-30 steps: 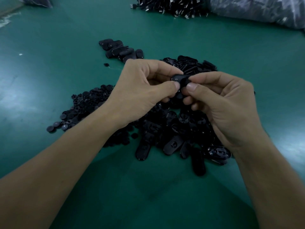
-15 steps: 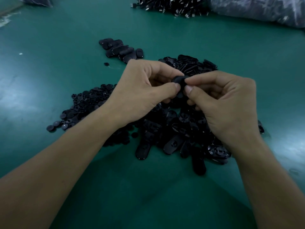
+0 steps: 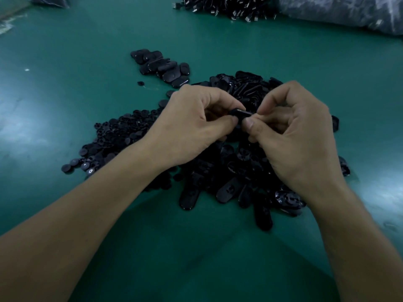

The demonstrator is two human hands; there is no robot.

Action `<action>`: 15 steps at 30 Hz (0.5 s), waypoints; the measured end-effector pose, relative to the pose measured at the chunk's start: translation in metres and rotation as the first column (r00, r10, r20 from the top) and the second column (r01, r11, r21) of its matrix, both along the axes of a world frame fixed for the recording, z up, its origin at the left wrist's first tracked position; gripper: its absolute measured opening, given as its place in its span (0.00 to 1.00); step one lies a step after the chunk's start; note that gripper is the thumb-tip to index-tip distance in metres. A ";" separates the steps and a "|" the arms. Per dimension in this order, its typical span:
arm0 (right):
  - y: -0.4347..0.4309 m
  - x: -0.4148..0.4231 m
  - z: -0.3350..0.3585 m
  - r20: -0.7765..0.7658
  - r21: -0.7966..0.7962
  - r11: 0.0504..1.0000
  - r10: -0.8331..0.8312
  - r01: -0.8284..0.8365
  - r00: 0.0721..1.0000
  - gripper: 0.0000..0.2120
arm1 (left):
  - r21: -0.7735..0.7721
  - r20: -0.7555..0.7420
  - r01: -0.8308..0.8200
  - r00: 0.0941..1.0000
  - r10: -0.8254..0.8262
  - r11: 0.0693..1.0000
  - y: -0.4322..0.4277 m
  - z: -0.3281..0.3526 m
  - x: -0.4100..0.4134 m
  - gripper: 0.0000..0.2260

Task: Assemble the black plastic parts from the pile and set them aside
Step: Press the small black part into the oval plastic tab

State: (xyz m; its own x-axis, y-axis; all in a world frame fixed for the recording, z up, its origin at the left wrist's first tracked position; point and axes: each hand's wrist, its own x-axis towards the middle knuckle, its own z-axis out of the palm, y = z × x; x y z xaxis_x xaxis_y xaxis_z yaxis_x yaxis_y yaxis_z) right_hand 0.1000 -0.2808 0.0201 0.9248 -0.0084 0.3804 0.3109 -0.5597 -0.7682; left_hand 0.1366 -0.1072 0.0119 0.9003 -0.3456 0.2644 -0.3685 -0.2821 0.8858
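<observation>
The left hand [image 3: 192, 125] and right hand [image 3: 298, 136] are clamped together on one small black oblong plastic part [image 3: 241, 113]. Thumb and forefinger of each pinch an end, and the part is held in the air just above the large pile of black oblong plastic shells [image 3: 229, 188]. Whether a round insert is already seated in it is hidden by the fingertips.

Left of that pile and touching it lies a heap of small black round plastic pieces [image 3: 113, 140]. Beyond the pile, toward its far left, sits a short cluster of finished black parts [image 3: 163, 66] on the green table [image 3: 65, 62]. Far behind the pile are another heap of dark parts [image 3: 224, 5] and a grey plastic bag [image 3: 349, 12].

The risk, as I judge it, is uneven thumb pressure. That could leave the insert crooked, or pop the part free into the pile, where it would be lost among lookalikes.

Against half a second ago the pinch is unchanged, but the right knuckles have risen and the fingers curl tighter. The heaps have not shifted.
</observation>
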 end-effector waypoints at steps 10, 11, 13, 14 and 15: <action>0.003 -0.001 -0.001 -0.078 -0.058 0.998 0.001 -0.006 0.997 0.14 | 0.126 0.058 -0.020 0.998 0.013 0.992 -0.003 -0.003 -0.003 0.06; 0.003 -0.001 -0.002 -0.088 -0.084 0.996 0.014 -0.021 0.996 0.14 | 0.155 0.082 -0.027 0.996 0.015 0.987 -0.003 -0.003 -0.004 0.05; 0.004 -0.003 -0.003 -0.098 -0.126 0.991 0.036 -0.048 0.995 0.14 | 0.218 0.143 -0.046 0.990 0.015 0.975 -0.002 -0.003 -0.005 0.06; 0.005 -0.003 -0.002 -0.093 -0.138 0.989 0.043 -0.056 0.995 0.14 | 0.240 0.169 -0.057 0.985 0.016 0.969 -0.002 -0.002 -0.005 0.06; 0.005 -0.004 -0.001 -0.080 -0.146 0.988 0.047 -0.058 0.996 0.14 | 0.247 0.189 -0.066 0.982 0.019 0.967 -0.002 -0.002 -0.006 0.06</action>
